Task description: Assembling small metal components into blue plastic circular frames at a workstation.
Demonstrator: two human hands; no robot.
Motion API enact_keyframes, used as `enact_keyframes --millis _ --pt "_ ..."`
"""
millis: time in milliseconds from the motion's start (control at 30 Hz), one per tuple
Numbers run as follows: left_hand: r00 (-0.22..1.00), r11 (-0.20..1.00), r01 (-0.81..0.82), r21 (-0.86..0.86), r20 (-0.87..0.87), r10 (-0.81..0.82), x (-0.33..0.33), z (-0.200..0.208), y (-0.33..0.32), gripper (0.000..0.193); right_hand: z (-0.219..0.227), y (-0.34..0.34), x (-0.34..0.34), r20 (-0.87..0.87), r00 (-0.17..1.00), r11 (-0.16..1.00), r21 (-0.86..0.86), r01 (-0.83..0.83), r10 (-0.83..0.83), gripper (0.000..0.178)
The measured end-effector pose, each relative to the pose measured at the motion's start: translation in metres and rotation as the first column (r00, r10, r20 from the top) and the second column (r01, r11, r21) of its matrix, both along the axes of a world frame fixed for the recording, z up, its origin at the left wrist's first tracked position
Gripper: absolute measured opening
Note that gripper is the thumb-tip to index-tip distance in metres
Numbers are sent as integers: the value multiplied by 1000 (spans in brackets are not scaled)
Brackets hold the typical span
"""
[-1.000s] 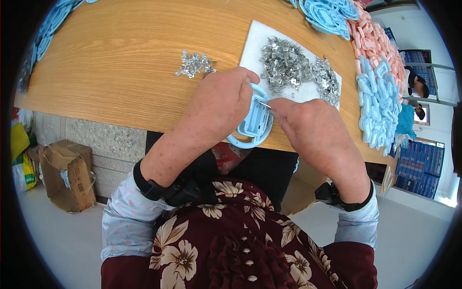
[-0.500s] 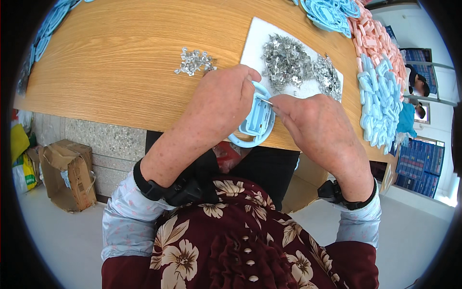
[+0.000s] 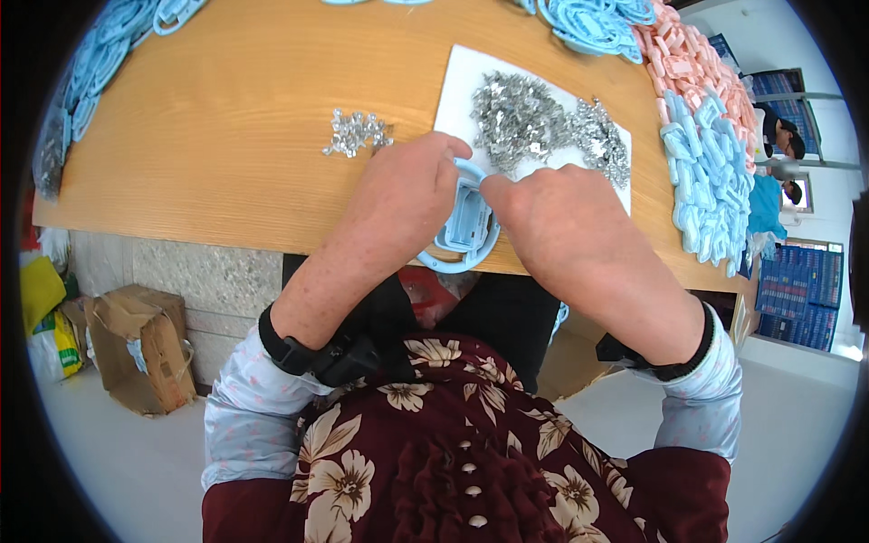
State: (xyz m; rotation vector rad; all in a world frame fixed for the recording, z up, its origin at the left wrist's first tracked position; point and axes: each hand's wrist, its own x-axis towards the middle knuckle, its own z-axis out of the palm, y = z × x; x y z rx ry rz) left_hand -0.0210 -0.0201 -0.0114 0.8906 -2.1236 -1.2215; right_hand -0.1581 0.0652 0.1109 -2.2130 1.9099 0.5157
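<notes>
A light blue plastic casing (image 3: 467,220) with a rounded frame and a recessed middle is held at the near edge of the table. My left hand (image 3: 405,192) grips its upper left side, fingers closed. At its right rim is my right hand (image 3: 572,226), closed with thumb and fingers together; whatever they pinch is hidden behind the hand. Beyond the hands, a white board (image 3: 450,95) carries a large heap of small silver metal clips (image 3: 518,118) and a second heap (image 3: 599,145) beside it. A small group of clips (image 3: 357,133) lies on the wood near my left hand.
Blue plastic parts (image 3: 708,185) and pink ones (image 3: 692,65) are piled along the table's right side. More blue frames lie at the far edge (image 3: 593,25) and far left (image 3: 101,59). An open cardboard box (image 3: 149,348) stands on the floor at left. People are at the far right.
The view has shifted slightly. My right hand has turned over the casing's right rim, and the thin metal piece seen at its fingertips is now out of sight. My left hand keeps its grip.
</notes>
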Motion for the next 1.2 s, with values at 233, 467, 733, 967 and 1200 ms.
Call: enact_keyframes --millis 233,467,733,967,1200 --pt "963 830 175 529 -266 -34 10 15 -1 31 -23 45 -23 663 685 832 -169 529 -301 30" --pt "921 724 367 584 -336 -196 17 31 18 33 -58 71 -34 852 -326 664 524 533 -410 29" --pt "913 823 404 400 -227 -338 10 33 27 43 -53 77 -32 939 -226 700 344 626 -259 32" --pt "858 275 481 833 -512 51 8 30 37 43 -82 70 -8 998 51 621 -67 781 44 18" --pt "819 209 508 836 -544 182 4 23 47 39 -94 64 4 996 89 558 -62 828 -21 24"
